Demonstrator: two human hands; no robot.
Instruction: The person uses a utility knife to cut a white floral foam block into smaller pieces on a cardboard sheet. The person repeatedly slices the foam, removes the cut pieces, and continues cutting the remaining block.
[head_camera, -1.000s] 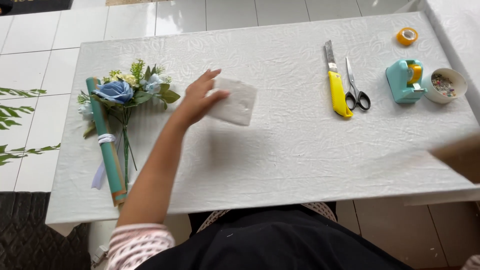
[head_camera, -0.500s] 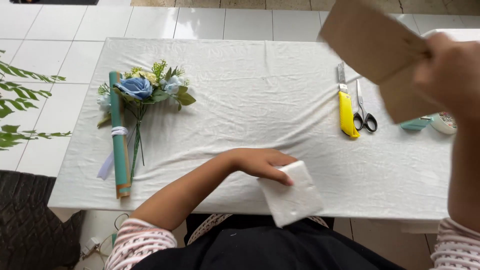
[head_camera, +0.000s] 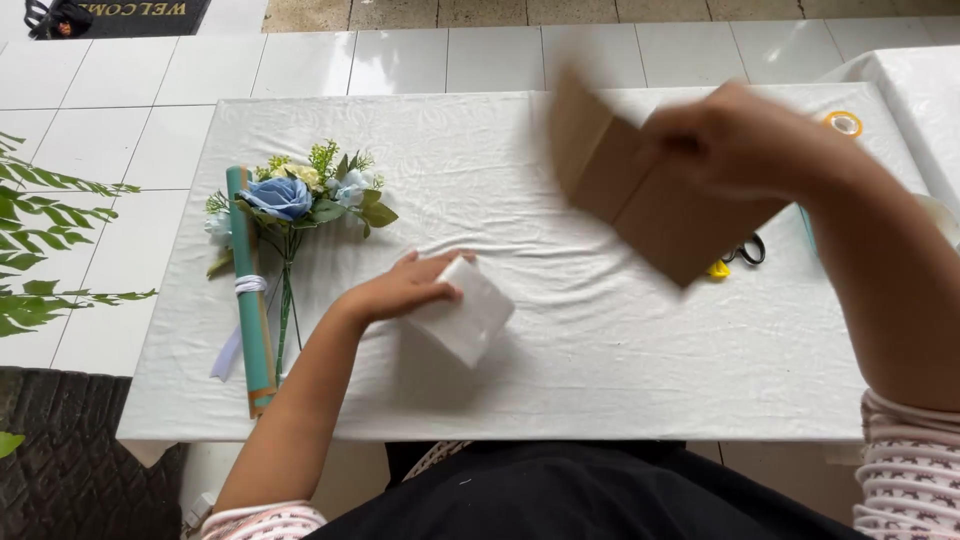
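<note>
My left hand (head_camera: 402, 289) holds a folded white paper piece (head_camera: 463, 311) just above the white tablecloth (head_camera: 560, 350), near the front middle. My right hand (head_camera: 745, 138) is raised over the right side of the table and grips a folded brown kraft paper sheet (head_camera: 640, 195), blurred by motion. A small bouquet with a blue rose (head_camera: 290, 200) lies at the left, beside a rolled teal paper tube (head_camera: 250, 290) tied with white ribbon.
Scissors (head_camera: 748, 250) and the tip of a yellow utility knife (head_camera: 717, 269) peek out under the brown sheet. A tape roll (head_camera: 843, 122) sits at the far right. Green leaves (head_camera: 40, 250) hang over the tiled floor at left; a dark mat (head_camera: 60, 450) lies below.
My left hand carried the white piece from the table's front edge back over the cloth. My right hand swept the brown sheet down and leftward, covering the tools on the right.
</note>
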